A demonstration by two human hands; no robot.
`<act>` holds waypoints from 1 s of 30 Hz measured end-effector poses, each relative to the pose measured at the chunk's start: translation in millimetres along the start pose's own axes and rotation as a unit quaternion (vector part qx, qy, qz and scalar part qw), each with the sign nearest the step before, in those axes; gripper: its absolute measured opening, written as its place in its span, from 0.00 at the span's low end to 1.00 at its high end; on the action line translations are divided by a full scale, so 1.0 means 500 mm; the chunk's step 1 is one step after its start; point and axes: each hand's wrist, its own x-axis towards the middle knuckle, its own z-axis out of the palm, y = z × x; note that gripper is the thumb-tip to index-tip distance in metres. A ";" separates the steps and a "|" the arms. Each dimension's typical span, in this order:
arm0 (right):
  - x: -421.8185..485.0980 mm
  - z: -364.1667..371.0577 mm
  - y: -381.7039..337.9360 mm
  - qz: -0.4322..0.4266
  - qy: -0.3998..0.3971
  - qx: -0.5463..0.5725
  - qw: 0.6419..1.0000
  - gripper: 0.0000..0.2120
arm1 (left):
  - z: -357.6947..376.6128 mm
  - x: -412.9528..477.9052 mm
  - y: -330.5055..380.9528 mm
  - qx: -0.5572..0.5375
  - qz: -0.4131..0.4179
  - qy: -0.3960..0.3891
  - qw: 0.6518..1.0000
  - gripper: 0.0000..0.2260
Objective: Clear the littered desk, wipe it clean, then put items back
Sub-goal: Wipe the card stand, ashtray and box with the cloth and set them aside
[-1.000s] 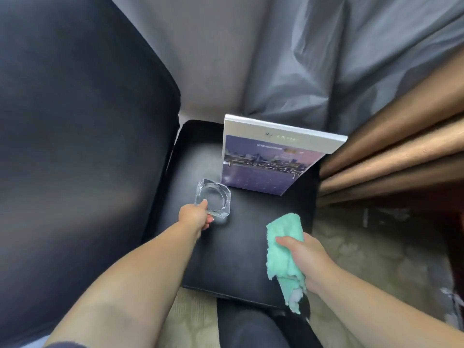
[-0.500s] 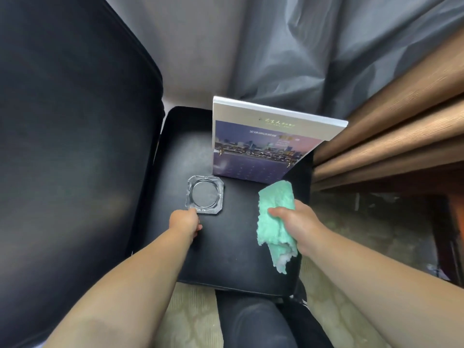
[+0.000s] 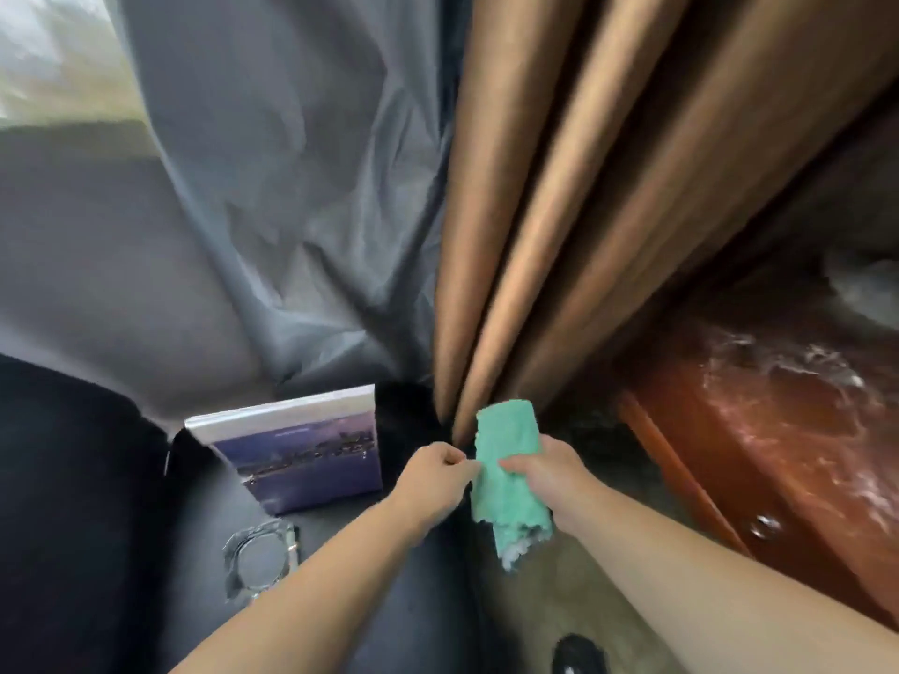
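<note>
A green cloth (image 3: 508,474) hangs upright in front of me, held by both hands. My right hand (image 3: 547,467) grips its right side with the fingers curled round it. My left hand (image 3: 438,471) pinches its left edge. On the black chair seat (image 3: 350,522) at the lower left lies a clear glass ashtray (image 3: 260,559). Behind the ashtray a desk calendar (image 3: 301,454) with a purple city picture stands upright. The reddish wooden desk (image 3: 778,430) shows at the right, blurred.
Grey curtain (image 3: 292,187) and tan curtain folds (image 3: 559,187) hang straight ahead. The chair's dark backrest (image 3: 63,503) fills the lower left. A dark shoe (image 3: 581,651) stands on the patterned floor (image 3: 549,600) between chair and desk.
The view has swung up and to the right. My left hand left the ashtray on the seat and came over to pinch the cloth, which my right hand raised.
</note>
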 end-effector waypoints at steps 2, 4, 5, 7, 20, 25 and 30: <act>-0.012 -0.109 -0.018 -0.023 0.027 0.040 0.999 0.10 | 0.085 -0.014 0.095 0.024 0.039 -0.062 0.997 0.05; -0.024 -0.219 -0.027 -0.039 0.054 0.088 0.994 0.10 | 0.176 -0.035 0.178 0.026 0.046 -0.115 0.992 0.04; -0.028 -0.272 -0.028 -0.043 0.062 0.112 0.991 0.11 | 0.221 -0.043 0.214 0.018 0.034 -0.144 0.989 0.05; -0.039 -0.379 -0.023 -0.048 0.078 0.161 0.983 0.15 | 0.317 -0.057 0.274 -0.001 0.018 -0.200 0.980 0.09; 0.008 -0.920 0.179 0.015 0.179 0.331 0.926 0.14 | 0.868 -0.047 0.425 0.131 0.079 -0.204 0.967 0.17; 0.044 -0.999 0.247 0.054 0.220 0.389 0.893 0.14 | 0.958 0.015 0.450 0.212 0.073 -0.193 0.955 0.10; 0.087 -1.097 0.266 0.092 0.273 0.425 0.858 0.12 | 1.036 0.118 0.538 0.240 0.101 -0.178 0.949 0.07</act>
